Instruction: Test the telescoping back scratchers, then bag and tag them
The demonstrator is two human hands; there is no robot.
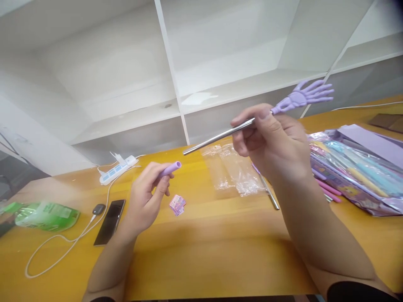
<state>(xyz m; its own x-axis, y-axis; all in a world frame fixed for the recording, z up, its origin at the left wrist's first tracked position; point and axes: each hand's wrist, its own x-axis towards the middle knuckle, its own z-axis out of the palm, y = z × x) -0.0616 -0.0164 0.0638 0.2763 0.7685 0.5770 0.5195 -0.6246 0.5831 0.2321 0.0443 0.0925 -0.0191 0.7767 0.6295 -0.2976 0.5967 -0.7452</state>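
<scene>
My right hand (267, 134) is closed round the silver metal rod of a back scratcher (217, 137), raised above the table. Its purple claw head (297, 98), shaped like a skeletal hand, sticks out at the upper right. The bare rod end points down and left, apart from my left hand (147, 193). Those left fingers are wrapped round a purple tube-shaped handle (171, 168), its open hollow end facing the rod. On the table below lies a small pile of pink and purple printed cards or labels (178, 204). Another silver rod (269, 192) with a purple end lies partly behind my right wrist.
Clear plastic wrappers (234, 172) lie mid-table. To the right is a plastic package of colourful items (355, 167), with pink tubes (329, 186) beside it. At left are a phone (110, 222), a cable, a power strip (118, 170) and a green bottle (47, 216). White shelving (185, 105) stands behind.
</scene>
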